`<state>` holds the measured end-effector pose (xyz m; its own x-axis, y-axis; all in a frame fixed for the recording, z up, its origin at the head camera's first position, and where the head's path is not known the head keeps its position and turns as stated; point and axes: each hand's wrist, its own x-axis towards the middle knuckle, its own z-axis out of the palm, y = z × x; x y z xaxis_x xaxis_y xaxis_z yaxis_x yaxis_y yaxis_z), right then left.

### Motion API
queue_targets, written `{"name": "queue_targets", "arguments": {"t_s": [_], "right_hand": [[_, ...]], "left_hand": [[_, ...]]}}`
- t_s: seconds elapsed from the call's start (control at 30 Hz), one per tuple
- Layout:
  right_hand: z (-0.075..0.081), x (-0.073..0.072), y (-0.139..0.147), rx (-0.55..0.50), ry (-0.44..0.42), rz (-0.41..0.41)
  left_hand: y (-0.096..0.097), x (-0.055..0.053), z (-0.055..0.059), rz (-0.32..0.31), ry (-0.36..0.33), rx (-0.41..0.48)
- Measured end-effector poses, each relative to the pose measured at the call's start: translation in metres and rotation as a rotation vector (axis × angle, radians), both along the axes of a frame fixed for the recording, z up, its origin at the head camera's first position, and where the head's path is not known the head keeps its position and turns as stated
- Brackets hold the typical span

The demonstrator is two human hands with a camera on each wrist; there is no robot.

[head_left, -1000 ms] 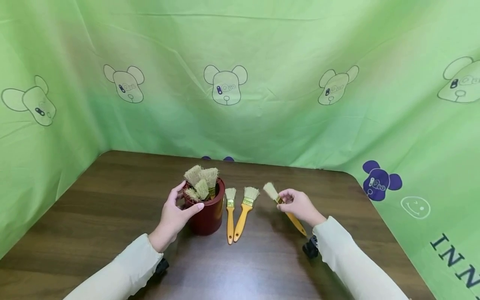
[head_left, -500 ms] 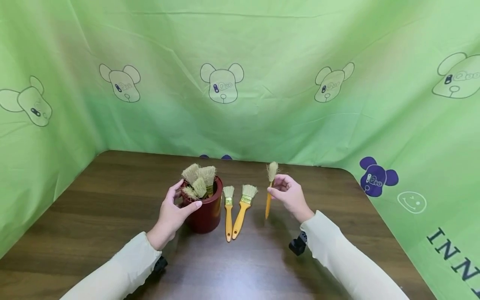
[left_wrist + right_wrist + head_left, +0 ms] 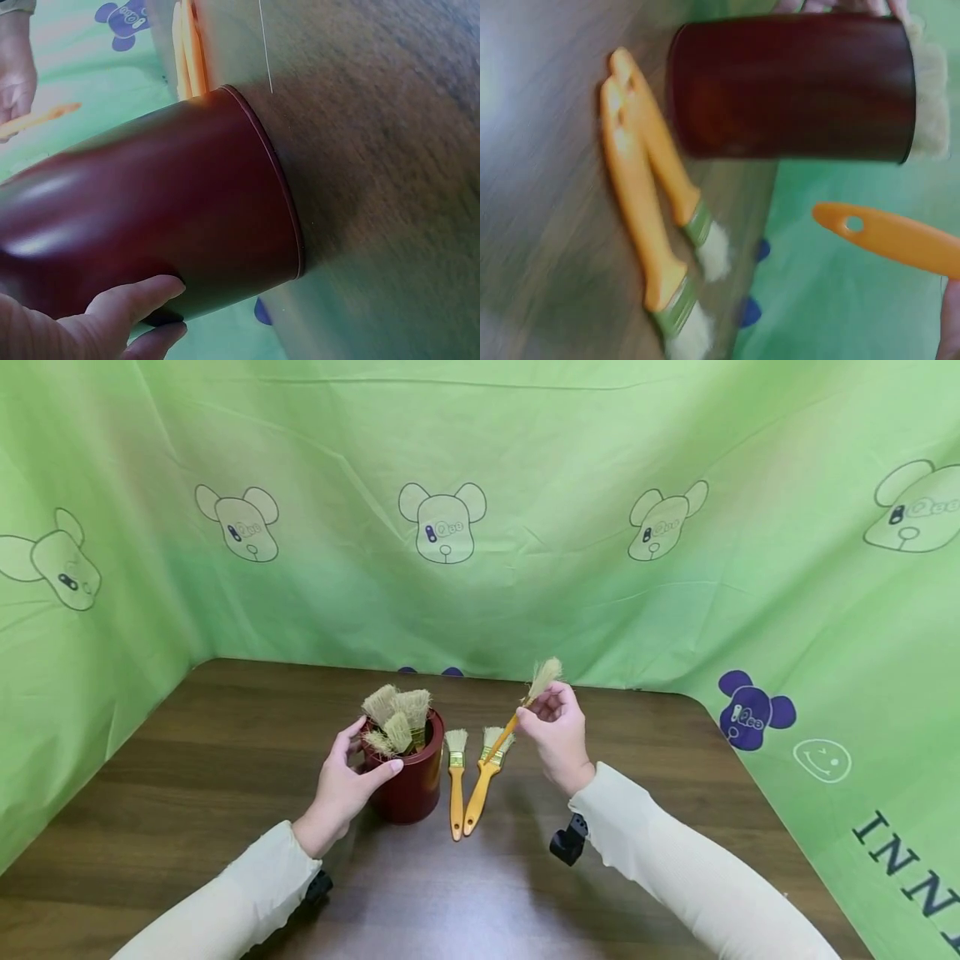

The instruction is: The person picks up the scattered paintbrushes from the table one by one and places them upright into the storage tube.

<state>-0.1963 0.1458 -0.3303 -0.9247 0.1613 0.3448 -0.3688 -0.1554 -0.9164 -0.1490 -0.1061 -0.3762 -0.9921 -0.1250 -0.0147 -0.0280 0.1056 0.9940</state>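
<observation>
A dark red cylindrical pot stands upright on the table, with several bristle brush heads sticking up out of it. My left hand grips the pot at its left side, thumb at the front near the rim. Between thumb and fingers, my right hand pinches a paintbrush in the air, bristles up, its orange handle slanting down to the left. Beneath that handle lie two more paintbrushes, a narrower one beside the pot and a wider one to its right.
The brown wooden table has a green printed cloth hanging behind it and at both sides. Black wrist cameras sit under both sleeves, the right one plainly visible.
My right hand has lifted the paintbrush off the table, tipped it bristles up and carried it left toward the pot. The left hand has stayed on the pot.
</observation>
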Motion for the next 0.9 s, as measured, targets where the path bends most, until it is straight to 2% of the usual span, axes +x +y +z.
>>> {"name": "queue_targets", "arguments": {"t_s": [0.17, 0.3, 0.6, 0.73, 0.9], "right_hand": [[0.015, 0.001, -0.017, -0.140, 0.032, -0.014], [0.027, 0.001, -0.027, -0.171, 0.065, 0.018], [0.043, -0.001, -0.050, -0.042, 0.200, -0.064], [0.045, -0.003, -0.060, -0.011, 0.195, -0.047], [0.041, -0.006, -0.070, 0.025, 0.157, -0.011]], "left_hand": [[0.000, 0.000, -0.001, -0.004, -0.002, 0.001], [0.001, 0.000, -0.001, -0.004, 0.010, 0.006], [0.000, 0.000, 0.000, -0.005, 0.015, 0.004], [0.000, 0.000, 0.000, -0.002, 0.016, 0.005], [-0.001, -0.001, 0.000, -0.004, 0.023, 0.012]]}}
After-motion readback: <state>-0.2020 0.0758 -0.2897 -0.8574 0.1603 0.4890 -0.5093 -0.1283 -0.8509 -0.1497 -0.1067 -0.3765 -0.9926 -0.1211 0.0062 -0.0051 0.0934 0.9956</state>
